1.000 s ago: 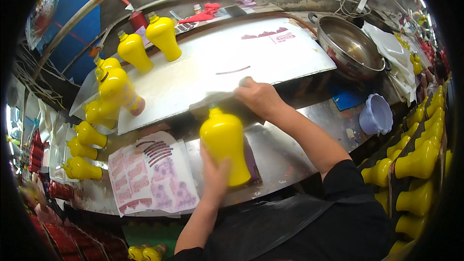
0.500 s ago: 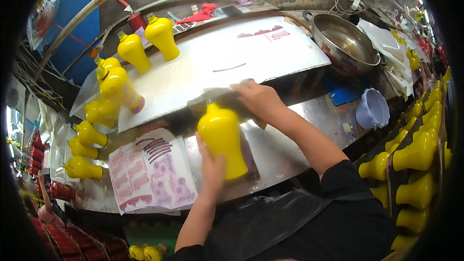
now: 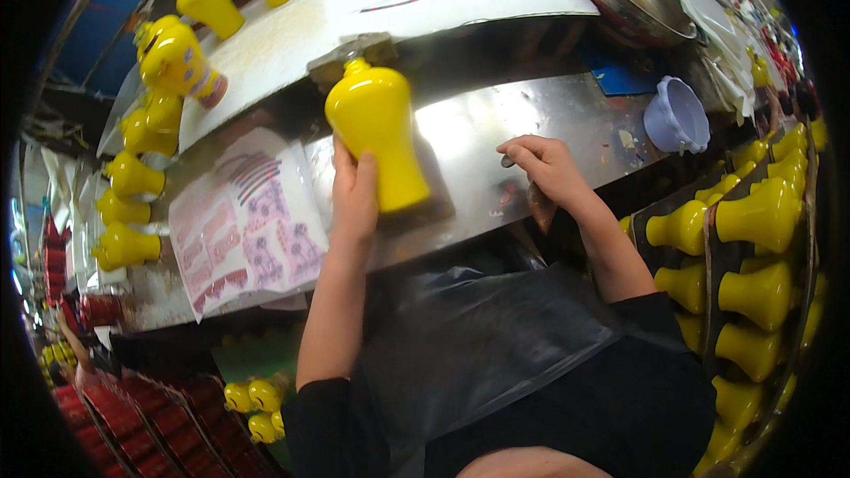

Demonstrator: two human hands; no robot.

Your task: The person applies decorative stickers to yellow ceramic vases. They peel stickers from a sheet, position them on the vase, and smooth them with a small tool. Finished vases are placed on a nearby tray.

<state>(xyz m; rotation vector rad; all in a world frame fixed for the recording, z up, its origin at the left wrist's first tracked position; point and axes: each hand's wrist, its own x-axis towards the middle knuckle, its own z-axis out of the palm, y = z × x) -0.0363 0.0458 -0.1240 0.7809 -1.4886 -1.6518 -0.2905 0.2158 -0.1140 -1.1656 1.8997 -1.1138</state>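
A left hand (image 3: 354, 199) wraps fingers and thumb around the lower body of a glossy yellow bottle (image 3: 376, 128) above the metal worktop (image 3: 474, 155), beside a sheet of printed motifs (image 3: 252, 243), while the right hand (image 3: 553, 173), well apart, pinches a small dark-tipped tool (image 3: 507, 161). A steady, light grip likely serves best, keeping the bottle from turning and its shine from smudging.

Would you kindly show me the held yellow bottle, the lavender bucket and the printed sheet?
Held yellow bottle (image 3: 379, 137): head view, body's middle.
Lavender bucket (image 3: 661, 120): head view, outer wall.
Printed sheet (image 3: 245, 226): head view, printed middle.
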